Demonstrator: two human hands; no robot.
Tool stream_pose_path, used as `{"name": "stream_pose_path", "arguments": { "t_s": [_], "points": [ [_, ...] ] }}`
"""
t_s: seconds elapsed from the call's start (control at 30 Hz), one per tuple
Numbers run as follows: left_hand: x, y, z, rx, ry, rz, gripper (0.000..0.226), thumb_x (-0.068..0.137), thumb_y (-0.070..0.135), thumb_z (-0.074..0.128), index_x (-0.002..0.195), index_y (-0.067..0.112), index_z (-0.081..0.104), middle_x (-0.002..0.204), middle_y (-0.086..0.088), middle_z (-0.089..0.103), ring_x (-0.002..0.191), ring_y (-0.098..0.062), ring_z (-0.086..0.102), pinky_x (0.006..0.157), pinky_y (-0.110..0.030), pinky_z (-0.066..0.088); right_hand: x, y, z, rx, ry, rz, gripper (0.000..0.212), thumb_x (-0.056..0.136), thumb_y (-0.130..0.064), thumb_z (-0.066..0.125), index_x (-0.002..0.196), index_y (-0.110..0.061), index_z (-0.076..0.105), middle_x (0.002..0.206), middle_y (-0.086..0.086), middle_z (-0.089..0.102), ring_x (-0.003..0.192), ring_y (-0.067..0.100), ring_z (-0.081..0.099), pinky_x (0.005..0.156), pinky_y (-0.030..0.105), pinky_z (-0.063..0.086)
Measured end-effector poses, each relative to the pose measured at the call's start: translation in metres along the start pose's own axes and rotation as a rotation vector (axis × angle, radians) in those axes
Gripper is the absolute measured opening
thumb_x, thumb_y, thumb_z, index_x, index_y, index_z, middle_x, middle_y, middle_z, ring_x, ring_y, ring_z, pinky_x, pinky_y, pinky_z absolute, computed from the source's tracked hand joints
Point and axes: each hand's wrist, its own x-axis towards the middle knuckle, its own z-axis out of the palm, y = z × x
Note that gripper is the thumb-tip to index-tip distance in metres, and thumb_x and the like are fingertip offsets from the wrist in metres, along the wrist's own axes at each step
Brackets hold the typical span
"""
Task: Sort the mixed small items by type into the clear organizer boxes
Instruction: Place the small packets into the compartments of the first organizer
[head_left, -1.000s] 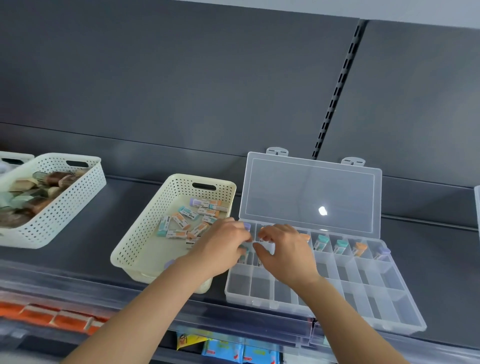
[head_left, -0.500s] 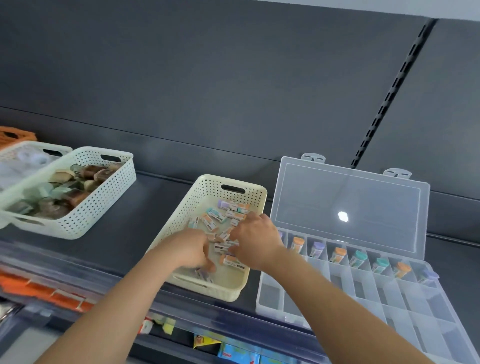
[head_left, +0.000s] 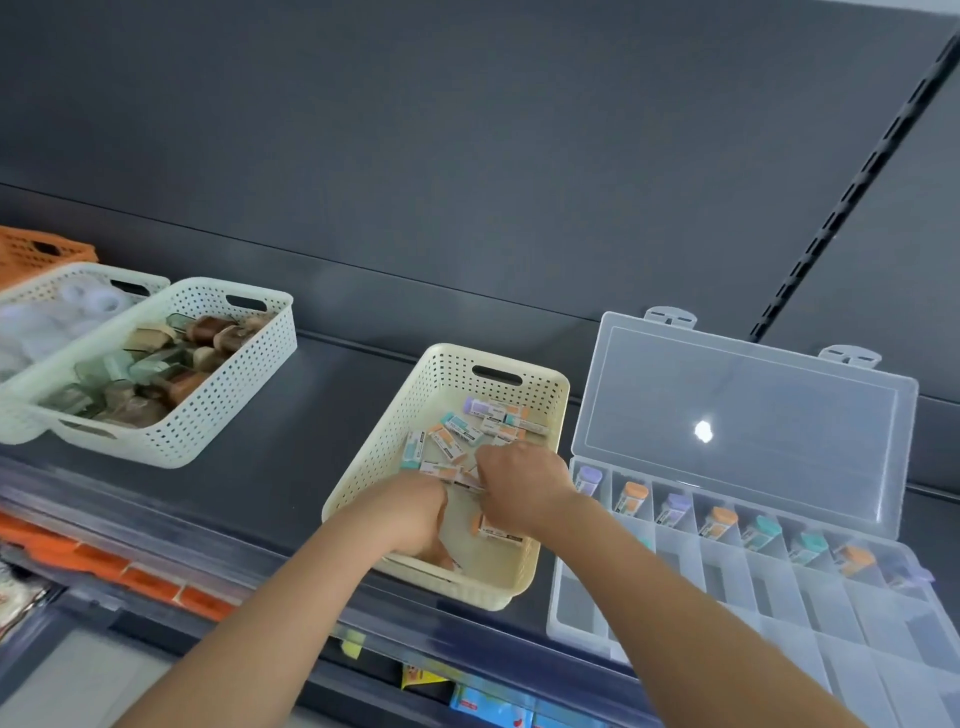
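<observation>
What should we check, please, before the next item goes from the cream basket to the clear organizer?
1. The organizer lid is open: ok.
2. The front compartments are free: ok.
3. There are capped items to pick in the cream basket: ok.
4. The left hand has an item: cannot tell, its fingers are out of sight.
5. The right hand has an item: cannot tell.

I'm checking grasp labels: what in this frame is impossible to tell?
Head view:
- Whether the left hand and right hand hold anything in the basket: fingers hidden behind the hands' backs.
- Print on the items: too small.
- The organizer: near right corner cut off by the frame edge.
</observation>
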Motion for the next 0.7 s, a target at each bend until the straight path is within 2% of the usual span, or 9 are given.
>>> {"name": "stream_pose_path", "arguments": {
  "t_s": [0.13,0.23,0.37,0.43,0.5,0.63,0.7],
  "points": [
    [-0.002,0.000,-0.001,0.001,-0.003,0.037,0.022,0.081,0.031,0.073,0.082,0.017,0.055,0.092,0.000,0.059,0.079,-0.017,0.052,0.066,-0.024,0.039,-0.007,0.006,0.001,0.247,0.137,-0.019,0.019,0.086,-0.015,0.051,0.104,-0.015,0.057,0.107,0.006,0.057,0.094,0.028,0.058,0.074,0.035,0.050],
    [0.001,-0.007,0.000,-0.119,0.080,0.026,0.027,0.074,0.033,0.079,0.087,0.015,0.062,0.090,0.001,0.064,0.078,-0.016,0.060,0.064,-0.025,0.043,-0.017,0.012,-0.001,0.417,0.303,-0.023,0.021,0.088,-0.009,0.053,0.104,-0.013,0.065,0.106,0.007,0.057,0.087,0.025,0.058,0.075,0.032,0.049],
    [0.003,-0.009,-0.009,-0.289,0.331,0.089,0.015,0.081,0.013,0.072,0.090,0.021,0.063,0.094,0.008,0.061,0.081,-0.006,0.057,0.068,-0.023,0.045,-0.040,0.027,-0.007,0.563,0.531,0.059,0.020,0.085,-0.007,0.060,0.101,-0.013,0.069,0.089,-0.005,0.059,0.071,0.009,0.050,0.069,0.020,0.043],
    [0.001,0.001,-0.017,-0.389,0.493,0.139,0.015,0.082,0.011,0.071,0.093,0.020,0.065,0.092,0.009,0.063,0.077,-0.003,0.058,0.066,-0.021,0.047,-0.054,0.037,-0.011,0.625,0.604,0.127,0.015,0.083,-0.010,0.066,0.097,-0.014,0.068,0.080,-0.008,0.061,0.066,0.008,0.053,0.066,0.020,0.047],
    [-0.004,0.019,-0.022,-0.451,0.620,0.230,0.013,0.082,0.013,0.072,0.093,0.019,0.067,0.089,0.012,0.065,0.078,-0.003,0.061,0.070,-0.024,0.051,-0.069,0.048,-0.013,0.690,0.684,0.174,0.013,0.081,-0.011,0.071,0.093,-0.013,0.068,0.078,-0.006,0.065,0.065,0.008,0.056,0.065,0.020,0.049],
    [-0.011,0.067,-0.020,-0.422,0.723,0.437,0.010,0.085,0.014,0.069,0.094,0.018,0.071,0.087,0.013,0.065,0.078,0.000,0.058,0.072,-0.019,0.049,-0.098,0.076,-0.012,0.691,0.814,0.179,0.011,0.081,-0.007,0.071,0.090,-0.013,0.074,0.080,-0.004,0.070,0.065,0.009,0.060,0.065,0.020,0.051],
    [-0.010,0.091,-0.014,-0.370,0.751,0.504,0.011,0.085,0.013,0.068,0.095,0.016,0.072,0.088,0.010,0.063,0.077,-0.003,0.055,0.072,-0.020,0.047,-0.113,0.091,-0.010,0.652,0.840,0.196,0.013,0.081,-0.007,0.072,0.092,-0.013,0.075,0.081,-0.005,0.070,0.065,0.007,0.060,0.065,0.015,0.050]
  ]
}}
